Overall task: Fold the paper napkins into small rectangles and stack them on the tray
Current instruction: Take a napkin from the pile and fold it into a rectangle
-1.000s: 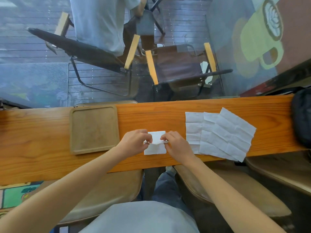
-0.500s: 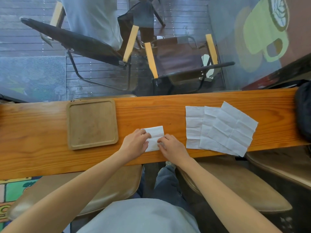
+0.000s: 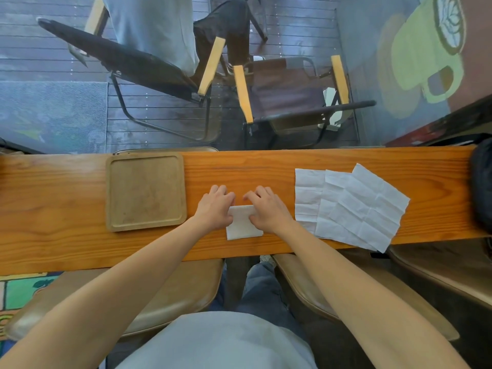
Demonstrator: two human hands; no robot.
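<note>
A long orange-brown wooden table [image 3: 266, 166] runs across the view. Beyond it, dark decking boards [image 3: 292, 27] carry two folding chairs [image 3: 290, 94] with pale wooden armrests. A green mug graphic [image 3: 423, 54] shows at upper right, and tan seats [image 3: 170, 288] stand beneath the table's near edge.

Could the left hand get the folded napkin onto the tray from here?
Probably yes. The left hand presses on the folded napkin, and the tray lies just to its left on the counter, with only bare wood between them.

Two folding chairs [image 3: 292, 97] stand beyond the wooden counter [image 3: 53, 235], beside a mug mural [image 3: 426, 57].
</note>
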